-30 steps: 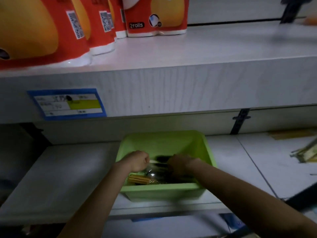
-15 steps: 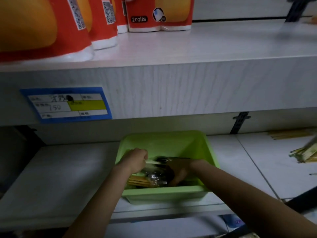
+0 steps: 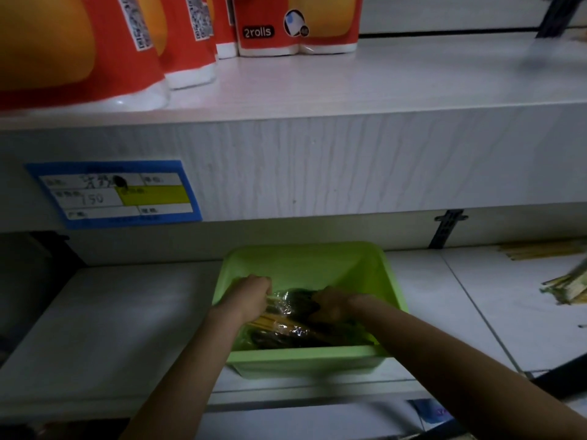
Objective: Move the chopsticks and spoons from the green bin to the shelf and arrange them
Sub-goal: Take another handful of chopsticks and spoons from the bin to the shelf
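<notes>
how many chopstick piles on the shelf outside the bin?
2. The back pile lies far back on the right; the near pile sits closer, at the frame's right edge. Others may be cut off.

My left hand [image 3: 251, 296]: grips wrapped chopsticks [image 3: 279, 323] in bin [image 3: 305, 355].
My right hand [image 3: 330, 304]: on dark pack [image 3: 301, 300], grasp unclear.

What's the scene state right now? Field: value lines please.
bin: green bin near the front edge of the lower shelf
left: left hand in bin, grips wrapped chopsticks
right: right hand in bin over dark wrapped items, grip unclear
shelved: chopstick packs at right
above: roll packs
</notes>
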A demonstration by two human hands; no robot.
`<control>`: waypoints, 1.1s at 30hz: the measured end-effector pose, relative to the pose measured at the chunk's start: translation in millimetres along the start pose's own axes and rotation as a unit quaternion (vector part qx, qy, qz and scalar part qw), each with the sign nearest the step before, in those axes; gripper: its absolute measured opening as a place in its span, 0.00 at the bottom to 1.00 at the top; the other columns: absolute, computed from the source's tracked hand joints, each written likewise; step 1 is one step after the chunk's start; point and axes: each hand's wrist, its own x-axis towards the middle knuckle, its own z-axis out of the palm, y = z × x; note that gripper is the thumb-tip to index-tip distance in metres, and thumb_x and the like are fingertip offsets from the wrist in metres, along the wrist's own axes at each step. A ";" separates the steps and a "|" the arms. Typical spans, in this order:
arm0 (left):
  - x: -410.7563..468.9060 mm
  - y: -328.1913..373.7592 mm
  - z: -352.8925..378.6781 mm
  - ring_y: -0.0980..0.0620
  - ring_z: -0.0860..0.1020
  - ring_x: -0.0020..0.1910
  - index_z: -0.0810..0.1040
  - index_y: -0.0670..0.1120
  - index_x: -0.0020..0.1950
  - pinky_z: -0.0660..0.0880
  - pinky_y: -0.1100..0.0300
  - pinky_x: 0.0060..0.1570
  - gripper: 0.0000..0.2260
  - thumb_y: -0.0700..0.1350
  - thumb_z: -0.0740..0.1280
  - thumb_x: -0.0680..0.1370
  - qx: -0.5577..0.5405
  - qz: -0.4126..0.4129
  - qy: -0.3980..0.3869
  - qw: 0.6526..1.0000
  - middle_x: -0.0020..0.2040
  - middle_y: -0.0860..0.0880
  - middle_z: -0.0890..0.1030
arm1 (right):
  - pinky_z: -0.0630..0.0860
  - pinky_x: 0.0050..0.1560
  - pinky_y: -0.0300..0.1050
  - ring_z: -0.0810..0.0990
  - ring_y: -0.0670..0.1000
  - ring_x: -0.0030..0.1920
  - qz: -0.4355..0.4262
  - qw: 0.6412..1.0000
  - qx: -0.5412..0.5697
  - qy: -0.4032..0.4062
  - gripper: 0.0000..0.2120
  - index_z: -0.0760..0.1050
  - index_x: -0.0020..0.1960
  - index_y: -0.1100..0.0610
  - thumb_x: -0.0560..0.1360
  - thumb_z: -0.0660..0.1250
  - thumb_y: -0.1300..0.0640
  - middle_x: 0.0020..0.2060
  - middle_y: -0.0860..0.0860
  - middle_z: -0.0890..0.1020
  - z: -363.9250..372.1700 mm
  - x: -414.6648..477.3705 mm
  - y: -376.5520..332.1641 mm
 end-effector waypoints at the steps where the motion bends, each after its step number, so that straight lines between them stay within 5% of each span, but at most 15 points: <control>1: -0.1 -0.2 1.1 0.42 0.76 0.56 0.75 0.43 0.58 0.72 0.55 0.53 0.14 0.34 0.57 0.76 0.010 0.000 -0.010 1.000 0.58 0.41 0.78 | 0.72 0.57 0.46 0.75 0.59 0.61 0.008 1.000 0.000 0.009 0.21 0.72 0.62 0.63 0.77 0.60 0.48 0.62 0.61 0.76 -0.7 0.4 0.2; 5: -4.4 2.1 4.1 0.42 0.76 0.55 0.74 0.42 0.58 0.72 0.55 0.50 0.12 0.35 0.57 0.77 0.058 0.011 -0.084 0.995 0.57 0.41 0.77 | 0.71 0.60 0.47 0.74 0.60 0.63 0.022 0.998 -0.011 0.057 0.22 0.69 0.67 0.61 0.77 0.62 0.51 0.64 0.62 0.74 -3.0 -2.0 -0.5; 8: -6.5 2.8 5.3 0.48 0.75 0.43 0.75 0.41 0.47 0.70 0.57 0.40 0.06 0.35 0.59 0.76 0.060 0.025 -0.121 0.991 0.44 0.46 0.75 | 0.72 0.57 0.45 0.75 0.59 0.61 0.024 0.996 0.016 0.082 0.20 0.70 0.66 0.58 0.76 0.63 0.53 0.63 0.60 0.76 -8.4 -2.8 1.7; 10: -8.3 4.8 2.5 0.47 0.74 0.52 0.75 0.40 0.52 0.71 0.56 0.49 0.07 0.38 0.64 0.75 0.085 0.045 -0.110 0.989 0.51 0.45 0.74 | 0.72 0.57 0.45 0.75 0.58 0.61 0.026 0.996 0.026 0.079 0.18 0.72 0.64 0.60 0.77 0.61 0.53 0.62 0.60 0.77 -12.7 -6.0 1.2; 13: -6.2 5.2 1.3 0.44 0.63 0.68 0.66 0.40 0.66 0.62 0.55 0.68 0.26 0.45 0.70 0.72 0.120 0.067 -0.034 0.990 0.66 0.42 0.65 | 0.72 0.55 0.46 0.76 0.58 0.59 0.029 0.997 0.036 0.061 0.17 0.73 0.62 0.62 0.78 0.59 0.54 0.60 0.62 0.77 -16.0 -9.2 -0.6; 18: -5.7 5.9 3.8 0.44 0.66 0.68 0.57 0.42 0.72 0.64 0.54 0.67 0.34 0.50 0.70 0.72 0.059 0.062 -0.084 0.993 0.70 0.42 0.66 | 0.63 0.31 0.36 0.72 0.51 0.46 0.027 0.997 0.065 0.030 0.13 0.75 0.55 0.62 0.78 0.58 0.56 0.46 0.58 0.74 -18.7 -11.6 0.4; 24: -8.1 7.1 3.5 0.45 0.75 0.58 0.72 0.42 0.62 0.72 0.54 0.55 0.17 0.48 0.66 0.76 0.067 0.049 -0.163 0.983 0.61 0.43 0.75 | 0.71 0.59 0.47 0.74 0.60 0.63 0.020 0.999 0.027 0.041 0.18 0.70 0.65 0.63 0.79 0.59 0.55 0.64 0.62 0.74 -12.6 -14.6 -2.8; 33: -7.7 8.1 2.8 0.52 0.74 0.47 0.76 0.46 0.50 0.69 0.60 0.44 0.11 0.38 0.72 0.70 0.035 0.059 -0.124 0.990 0.51 0.49 0.77 | 0.70 0.59 0.44 0.74 0.58 0.63 -0.016 0.998 0.035 0.049 0.21 0.69 0.67 0.60 0.77 0.63 0.52 0.63 0.60 0.76 -6.4 -14.9 -7.1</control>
